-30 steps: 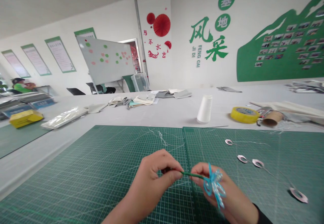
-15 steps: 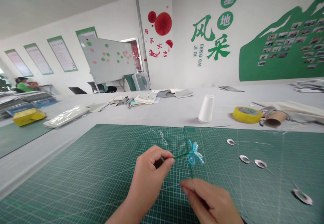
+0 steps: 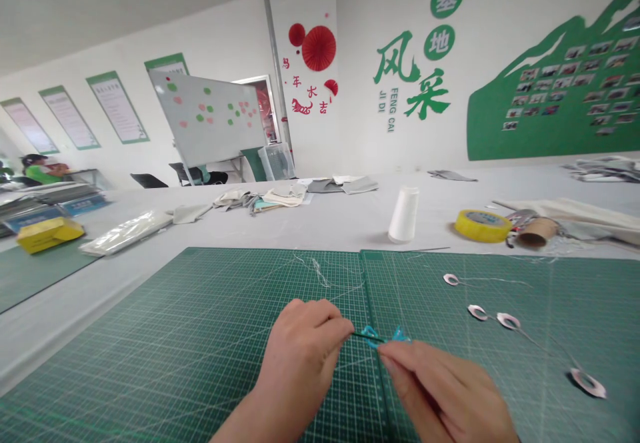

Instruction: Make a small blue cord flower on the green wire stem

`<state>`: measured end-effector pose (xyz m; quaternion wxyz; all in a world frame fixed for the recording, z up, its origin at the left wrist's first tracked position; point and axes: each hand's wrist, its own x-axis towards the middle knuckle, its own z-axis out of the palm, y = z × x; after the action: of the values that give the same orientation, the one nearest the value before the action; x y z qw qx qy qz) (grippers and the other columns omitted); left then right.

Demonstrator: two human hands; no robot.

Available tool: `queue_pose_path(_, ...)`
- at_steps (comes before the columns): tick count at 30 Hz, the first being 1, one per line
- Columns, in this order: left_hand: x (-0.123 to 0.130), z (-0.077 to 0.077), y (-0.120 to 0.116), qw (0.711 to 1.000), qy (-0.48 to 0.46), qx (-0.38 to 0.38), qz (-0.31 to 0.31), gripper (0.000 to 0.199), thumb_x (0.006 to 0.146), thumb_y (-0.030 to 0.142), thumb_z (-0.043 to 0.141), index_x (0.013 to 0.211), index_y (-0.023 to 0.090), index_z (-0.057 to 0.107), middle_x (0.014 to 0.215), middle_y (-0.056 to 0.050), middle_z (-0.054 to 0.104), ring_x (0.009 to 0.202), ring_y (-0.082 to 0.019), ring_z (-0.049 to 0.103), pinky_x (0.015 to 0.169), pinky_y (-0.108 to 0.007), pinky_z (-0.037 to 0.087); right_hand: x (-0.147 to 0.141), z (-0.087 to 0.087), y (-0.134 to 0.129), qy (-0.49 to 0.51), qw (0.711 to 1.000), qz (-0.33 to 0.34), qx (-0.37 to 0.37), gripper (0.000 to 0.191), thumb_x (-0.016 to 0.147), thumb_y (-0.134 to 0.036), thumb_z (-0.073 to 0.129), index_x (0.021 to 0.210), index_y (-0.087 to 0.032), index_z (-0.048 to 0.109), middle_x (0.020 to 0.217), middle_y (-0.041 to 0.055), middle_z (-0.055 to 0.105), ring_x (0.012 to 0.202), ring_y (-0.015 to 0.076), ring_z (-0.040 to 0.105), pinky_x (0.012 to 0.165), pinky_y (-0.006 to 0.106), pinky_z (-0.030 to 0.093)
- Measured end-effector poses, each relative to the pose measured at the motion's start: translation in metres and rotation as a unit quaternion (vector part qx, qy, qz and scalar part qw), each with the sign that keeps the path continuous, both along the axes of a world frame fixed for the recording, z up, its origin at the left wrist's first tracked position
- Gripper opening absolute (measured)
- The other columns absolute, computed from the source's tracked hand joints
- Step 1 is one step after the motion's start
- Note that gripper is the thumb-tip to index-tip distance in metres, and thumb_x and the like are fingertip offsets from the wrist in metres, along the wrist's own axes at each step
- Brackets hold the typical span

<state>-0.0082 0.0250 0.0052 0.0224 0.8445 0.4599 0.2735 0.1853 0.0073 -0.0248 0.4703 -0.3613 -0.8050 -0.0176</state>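
Note:
Between the thumb and fingers of my left hand (image 3: 305, 343) is the thin green stem of a small blue flower-like piece (image 3: 370, 336); earlier its petals showed clear beads. The stem runs rightward to the pinched fingertips of my right hand (image 3: 445, 383), which close on it at the base of the petals. My right fingers cover much of the blue petals; whether they also pinch a thread is hidden. Both hands are just above the green cutting mat (image 3: 225, 336).
Several pale oval pieces on wires, one a ring (image 3: 509, 321), lie on the mat at right. Behind are a white thread cone (image 3: 404, 215), yellow tape roll (image 3: 483, 225), cardboard tube (image 3: 537, 232) and fabric pieces (image 3: 285, 196). A yellow box (image 3: 50, 234) sits far left.
My right hand has moved up and right to the stem beside the petals. The flower-like piece has dropped lower and turned, now partly behind my right fingers.

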Motion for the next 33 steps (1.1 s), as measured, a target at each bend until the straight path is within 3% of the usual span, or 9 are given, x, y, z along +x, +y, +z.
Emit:
queue_pose_path(4, 0.000, 0.003, 0.000, 0.999, 0.003, -0.022, -0.037, 0.022, 0.089, 0.007, 0.052, 0.086, 0.021, 0.070, 0.082, -0.002, 0.067, 0.073, -0.018, 0.057, 0.069, -0.034, 0.035, 0.009, 0.007, 0.007, 0.043, 0.997, 0.007, -0.057, 0.012, 0.090, -0.021, 0.055, 0.094, -0.023, 0.066, 0.077, 0.0012, 0.075, 0.062, 0.0153, 0.069, 0.057, 0.024, 0.052)
queue_pose_path(8, 0.001, 0.008, -0.003, 0.994, -0.027, -0.081, -0.068, 0.018, 0.090, 0.011, 0.057, 0.084, 0.023, 0.070, 0.085, 0.001, 0.068, 0.078, -0.016, 0.060, 0.075, -0.034, 0.035, 0.016, 0.010, 0.016, 0.106, 0.980, -0.022, -0.166, 0.016, 0.088, -0.032, 0.058, 0.082, -0.025, 0.070, 0.061, -0.0027, 0.065, 0.046, 0.0126, 0.053, 0.046, 0.024, 0.043)
queue_pose_path(12, 0.003, 0.013, -0.006, 0.978, -0.091, -0.159, -0.102, 0.016, 0.086, 0.010, 0.065, 0.081, 0.023, 0.073, 0.085, 0.003, 0.069, 0.081, -0.014, 0.062, 0.079, -0.032, 0.037, 0.022, 0.003, 0.028, 0.161, 0.938, -0.004, -0.307, 0.023, 0.083, -0.042, 0.061, 0.077, -0.023, 0.072, 0.050, -0.0051, 0.047, 0.047, 0.0126, 0.039, 0.046, 0.025, 0.032)
queue_pose_path(15, 0.003, 0.015, -0.007, 0.953, -0.177, -0.214, -0.119, 0.016, 0.081, 0.007, 0.069, 0.079, 0.022, 0.075, 0.081, 0.002, 0.068, 0.080, -0.013, 0.062, 0.078, -0.027, 0.041, 0.022, -0.006, 0.037, 0.213, 0.890, 0.042, -0.402, 0.028, 0.079, -0.047, 0.064, 0.074, -0.020, 0.070, 0.056, -0.0043, 0.046, 0.053, 0.0125, 0.038, 0.052, 0.026, 0.031)
queue_pose_path(18, 0.002, 0.017, -0.005, 0.921, -0.266, -0.251, -0.135, 0.014, 0.078, 0.007, 0.071, 0.077, 0.020, 0.076, 0.077, 0.001, 0.067, 0.076, -0.013, 0.062, 0.073, -0.025, 0.045, 0.017, -0.012, 0.041, 0.229, 0.861, 0.079, -0.447, 0.033, 0.077, -0.050, 0.064, 0.073, -0.018, 0.068, 0.056, -0.0044, 0.046, 0.052, 0.0113, 0.036, 0.050, 0.025, 0.031)
queue_pose_path(21, 0.001, 0.016, -0.002, 0.905, -0.318, -0.260, -0.111, 0.010, 0.076, 0.009, 0.072, 0.074, 0.019, 0.075, 0.074, 0.000, 0.065, 0.074, -0.014, 0.060, 0.072, -0.025, 0.044, 0.009, -0.014, 0.041, 0.223, 0.849, 0.094, -0.470, 0.034, 0.075, -0.051, 0.063, 0.069, -0.018, 0.065, 0.055, -0.0041, 0.047, 0.051, 0.0112, 0.038, 0.048, 0.024, 0.032)
queue_pose_path(26, 0.001, 0.006, 0.005, 0.861, -0.399, -0.314, -0.034, 0.005, 0.077, 0.019, 0.068, 0.073, 0.016, 0.069, 0.069, 0.003, 0.057, 0.053, -0.009, 0.052, 0.053, -0.022, 0.041, -0.002, -0.016, 0.033, 0.191, 0.859, 0.105, -0.464, 0.034, 0.076, -0.049, 0.060, 0.061, -0.018, 0.058, 0.054, -0.0063, 0.038, 0.052, 0.0108, 0.033, 0.050, 0.024, 0.031)
queue_pose_path(29, 0.001, 0.002, 0.007, 0.848, -0.420, -0.323, 0.014, 0.007, 0.077, 0.022, 0.067, 0.075, 0.015, 0.066, 0.060, 0.005, 0.054, 0.047, -0.008, 0.051, 0.049, -0.022, 0.040, -0.007, -0.021, 0.024, 0.168, 0.872, 0.098, -0.450, 0.030, 0.082, -0.043, 0.055, 0.065, -0.019, 0.060, 0.055, -0.0061, 0.037, 0.052, 0.0112, 0.034, 0.051, 0.024, 0.029)
queue_pose_path(33, 0.001, 0.002, 0.008, 0.846, -0.418, -0.328, 0.053, 0.009, 0.078, 0.025, 0.064, 0.077, 0.015, 0.064, 0.047, 0.006, 0.053, 0.043, -0.010, 0.050, 0.047, -0.022, 0.041, -0.012, -0.025, 0.014, 0.077, 0.935, 0.078, -0.337, 0.023, 0.089, -0.032, 0.052, 0.073, -0.021, 0.065, 0.058, -0.0049, 0.051, 0.052, 0.0114, 0.046, 0.052, 0.024, 0.034)
